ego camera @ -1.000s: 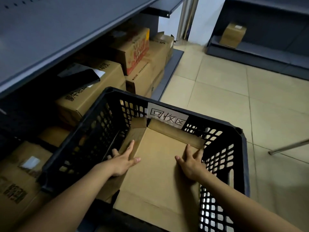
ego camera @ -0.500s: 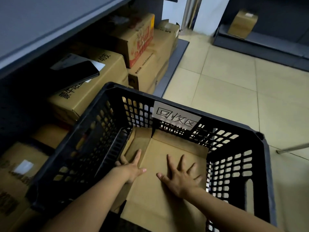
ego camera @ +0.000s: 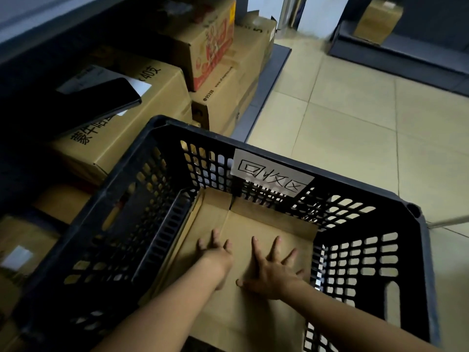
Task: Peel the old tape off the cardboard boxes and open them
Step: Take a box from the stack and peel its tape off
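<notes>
My left hand (ego camera: pixel 215 252) and right hand (ego camera: pixel 272 273) lie palm-down, side by side, on the flattened cardboard box (ego camera: pixel 243 323). Both are released: the fingers are straight and grasp nothing. The right hand's fingers are splayed wide and its thumb points toward the left forearm. The left hand's fingers lie closer together and point away from me. Both bare forearms reach in from the near edge and converge toward the middle of the sheet.

The flattened cardboard box is plain brown corrugated board, matte and creased. It lies inside the crate (ego camera: pixel 203 135) and covers its bottom, with one flap bent up against the far wall and another against the left wall.

The crate is black moulded plastic, rectangular, with a thick rim and walls pierced by a grid of rounded slots. A pale paper label (ego camera: pixel 271 177) with hand-drawn characters is fixed inside the far wall.

To the left, beyond the crate, a brown printed carton (ego camera: pixel 132 138) sits on a low shelf, and a dark, glossy phone (ego camera: pixel 96 102) lies on top of it. Farther along stands a red-printed carton (ego camera: pixel 210 44).

To the right, the floor tiles (ego camera: pixel 355 123) are pale, smooth squares. A closed carton (ego camera: pixel 378 20) rests on a distant dark shelf.
</notes>
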